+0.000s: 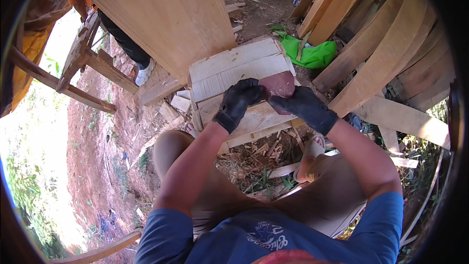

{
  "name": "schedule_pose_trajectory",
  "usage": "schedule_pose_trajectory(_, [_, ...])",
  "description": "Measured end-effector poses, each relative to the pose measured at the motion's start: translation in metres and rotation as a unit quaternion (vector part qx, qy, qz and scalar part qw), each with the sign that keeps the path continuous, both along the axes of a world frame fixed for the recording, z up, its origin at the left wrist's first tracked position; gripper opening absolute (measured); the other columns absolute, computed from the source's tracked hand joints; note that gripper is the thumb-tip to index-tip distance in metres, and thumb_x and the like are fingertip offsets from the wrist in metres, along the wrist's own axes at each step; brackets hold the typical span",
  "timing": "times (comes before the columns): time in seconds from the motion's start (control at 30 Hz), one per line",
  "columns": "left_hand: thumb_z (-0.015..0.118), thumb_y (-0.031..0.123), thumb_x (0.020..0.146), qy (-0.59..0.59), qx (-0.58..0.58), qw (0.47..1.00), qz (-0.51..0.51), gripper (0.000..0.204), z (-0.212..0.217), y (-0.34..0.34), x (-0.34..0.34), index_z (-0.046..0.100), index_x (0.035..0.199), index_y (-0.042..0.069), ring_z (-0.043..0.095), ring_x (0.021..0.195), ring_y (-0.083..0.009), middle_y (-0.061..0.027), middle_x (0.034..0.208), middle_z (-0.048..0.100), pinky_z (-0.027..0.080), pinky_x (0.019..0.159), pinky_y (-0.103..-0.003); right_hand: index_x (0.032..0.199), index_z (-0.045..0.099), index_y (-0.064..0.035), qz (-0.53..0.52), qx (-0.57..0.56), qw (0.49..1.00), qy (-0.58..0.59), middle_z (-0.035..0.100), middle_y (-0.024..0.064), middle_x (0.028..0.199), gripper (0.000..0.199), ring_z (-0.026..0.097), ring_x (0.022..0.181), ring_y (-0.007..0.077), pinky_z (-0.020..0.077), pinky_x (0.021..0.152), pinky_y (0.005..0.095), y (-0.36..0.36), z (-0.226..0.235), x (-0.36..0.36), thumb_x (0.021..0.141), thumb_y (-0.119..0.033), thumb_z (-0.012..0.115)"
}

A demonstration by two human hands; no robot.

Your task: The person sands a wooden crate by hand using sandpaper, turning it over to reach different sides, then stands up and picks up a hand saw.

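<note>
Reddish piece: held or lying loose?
Held: the left hand grips the reddish piece by its left side, the right hand lower right.

A bright green bag lies crumpled on the ground near a row of leaning boards at the right. A wide wooden panel stands tilted at the upper left, and beside it shows a co-worker's leg — dark trousers, pale shoe — near a rough wooden frame. Farther left, an orange-brown sheet hangs above sunlit ground, with reddish earth and green plants below.
</note>
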State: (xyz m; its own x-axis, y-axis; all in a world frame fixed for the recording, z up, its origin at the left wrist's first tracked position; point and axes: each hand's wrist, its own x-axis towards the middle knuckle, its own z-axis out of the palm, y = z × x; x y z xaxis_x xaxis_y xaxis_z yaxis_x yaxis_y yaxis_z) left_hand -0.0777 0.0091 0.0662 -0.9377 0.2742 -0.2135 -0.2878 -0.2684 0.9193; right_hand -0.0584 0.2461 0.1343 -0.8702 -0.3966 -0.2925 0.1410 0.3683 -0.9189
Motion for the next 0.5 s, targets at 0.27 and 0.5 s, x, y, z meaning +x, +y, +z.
schedule_pose_trajectory(0.27, [0.066,0.022,0.099,0.091,-0.219,0.968,-0.082,0.021,0.004,0.014,0.004,0.07,0.111,0.005,0.071,0.096,-0.0216,-0.0096,0.103,0.074,0.054,0.084,-0.036,0.105,0.076,-0.0001,-0.125,-0.017,0.992,0.03,0.074,0.0076,0.089,0.04,0.063,0.078,0.0171,0.0513,0.074,0.0372,0.041,-0.063,-0.037,0.095,-0.038,0.07])
schedule_pose_trajectory(0.5, [0.061,0.039,0.098,0.361,-0.607,0.698,-0.122,0.039,-0.026,0.016,0.017,0.069,0.118,0.006,0.066,0.111,-0.0366,-0.0171,0.117,0.071,0.052,0.097,-0.049,0.112,0.072,-0.0018,-0.099,0.461,0.867,0.161,0.071,0.0276,0.111,0.041,0.064,0.112,0.0481,0.0533,0.092,0.0518,0.123,-0.069,-0.079,0.099,-0.037,0.056])
